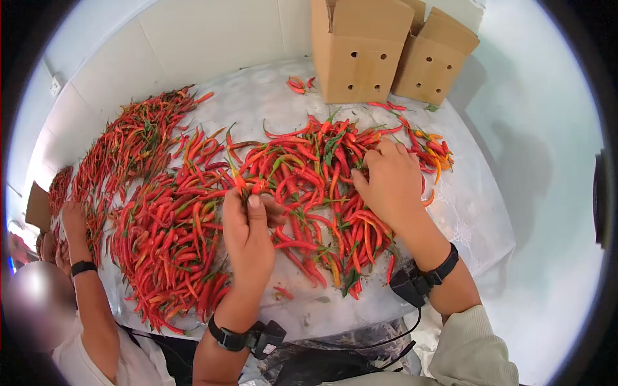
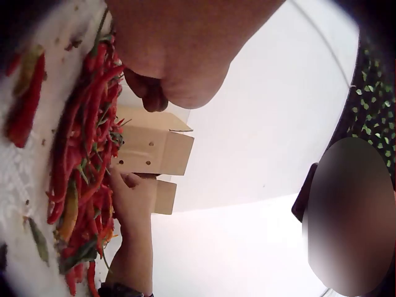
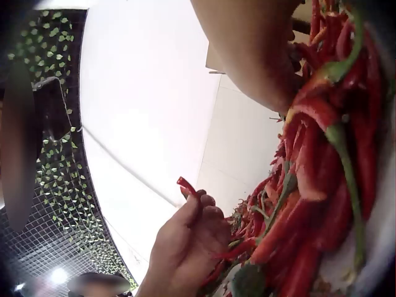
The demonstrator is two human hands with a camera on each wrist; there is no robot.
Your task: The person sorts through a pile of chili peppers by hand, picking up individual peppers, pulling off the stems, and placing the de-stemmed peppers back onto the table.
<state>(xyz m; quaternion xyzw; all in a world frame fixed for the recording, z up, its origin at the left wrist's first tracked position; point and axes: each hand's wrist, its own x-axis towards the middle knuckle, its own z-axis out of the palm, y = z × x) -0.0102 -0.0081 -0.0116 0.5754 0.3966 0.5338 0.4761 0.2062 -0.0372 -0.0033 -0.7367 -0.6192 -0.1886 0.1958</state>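
Red chili peppers (image 1: 170,238) lie heaped over the white-covered table. The left hand (image 1: 248,225) is raised above the middle of the heap, fingers curled round a few peppers (image 1: 239,183) with green stems; in the right wrist view a red pepper (image 3: 186,185) sticks up from this hand (image 3: 189,238). On the right part of the heap rests the right hand (image 1: 393,183), fingers bent down among peppers; whether it grips one is hidden. From the left wrist view the right hand (image 2: 133,201) touches the heap's far edge.
Two cardboard boxes (image 1: 364,61) with round holes stand at the table's back. Another person's arm (image 1: 90,283) reaches to a long pile of peppers (image 1: 138,141) on the left. Orange peppers (image 1: 438,154) lie at the right, and a few loose ones (image 1: 297,84) near the boxes.
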